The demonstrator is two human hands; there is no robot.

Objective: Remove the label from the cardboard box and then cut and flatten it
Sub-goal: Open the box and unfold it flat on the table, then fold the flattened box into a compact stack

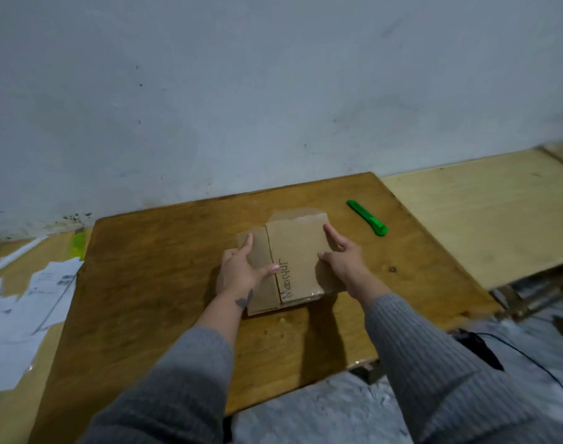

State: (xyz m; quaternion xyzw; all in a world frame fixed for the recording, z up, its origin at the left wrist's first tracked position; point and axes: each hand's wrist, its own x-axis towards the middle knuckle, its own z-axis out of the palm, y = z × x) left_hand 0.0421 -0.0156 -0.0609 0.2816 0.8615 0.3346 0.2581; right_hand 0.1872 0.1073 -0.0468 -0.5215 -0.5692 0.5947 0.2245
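Observation:
A brown cardboard box point(297, 251) lies low and nearly flat on the dark wooden table point(164, 257), with handwritten black lettering along its top panel. My left hand point(241, 267) rests on its left flap, fingers spread, thumb on the seam. My right hand point(342, 256) lies against its right side, fingers pointing away from me. Both hands press on the box rather than grip it. A piece of clear tape sticks out beyond the far edge. A green utility knife point(367, 217) lies on the table to the right of the box, apart from both hands.
White papers point(27, 302) are piled at the left beside the table. A lighter plywood surface point(485, 219) adjoins the table on the right. A painted wall stands right behind. A black cable point(510, 347) runs over the floor at the lower right.

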